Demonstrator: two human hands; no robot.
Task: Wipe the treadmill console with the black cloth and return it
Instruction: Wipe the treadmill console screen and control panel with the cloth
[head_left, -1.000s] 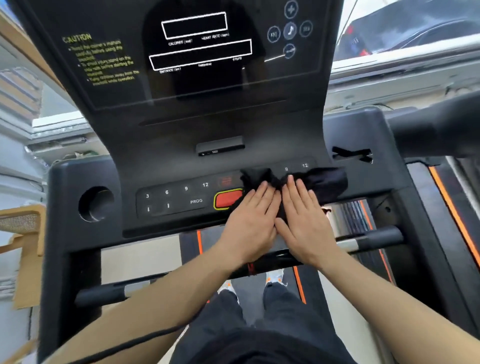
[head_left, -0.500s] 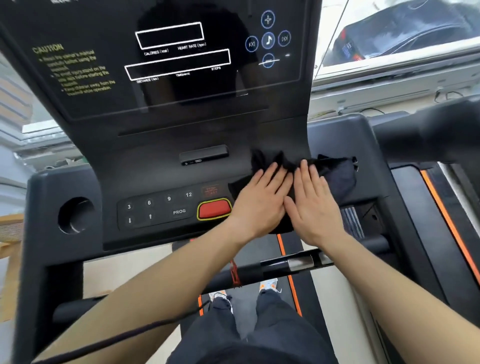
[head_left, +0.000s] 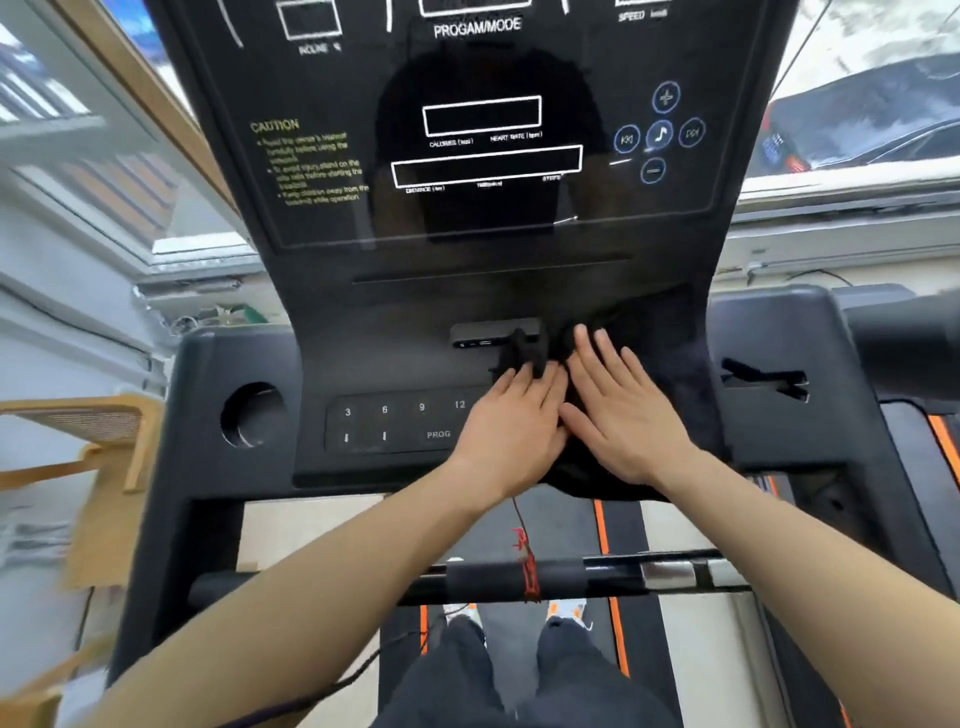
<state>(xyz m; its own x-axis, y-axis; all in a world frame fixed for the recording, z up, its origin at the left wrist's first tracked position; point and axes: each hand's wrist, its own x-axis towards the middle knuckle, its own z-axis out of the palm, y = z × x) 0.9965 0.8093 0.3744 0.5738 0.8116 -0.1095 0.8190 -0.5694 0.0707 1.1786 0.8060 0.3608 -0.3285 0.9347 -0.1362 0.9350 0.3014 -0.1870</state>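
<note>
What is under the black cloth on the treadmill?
The black cloth lies on the console, pressed flat by the left hand and right hand. Whatever buttons sit beneath are covered; only the left keypad shows.

Both forearms extended forward, left hand (head_left: 511, 434) and right hand (head_left: 626, 415) flat, palms down, side by side, fingers (head_left: 597, 345) straight

**Around the machine**

A wooden chair (head_left: 111, 447) stood at the left, beside a window frame (head_left: 171, 244). Through the glass at the upper right a dark car (head_left: 872, 130) was parked. Below, orange-trimmed shoes (head_left: 566, 609) and dark trousers (head_left: 524, 680) stood over the belt, behind a red cord (head_left: 525, 566) knotted there.
</note>
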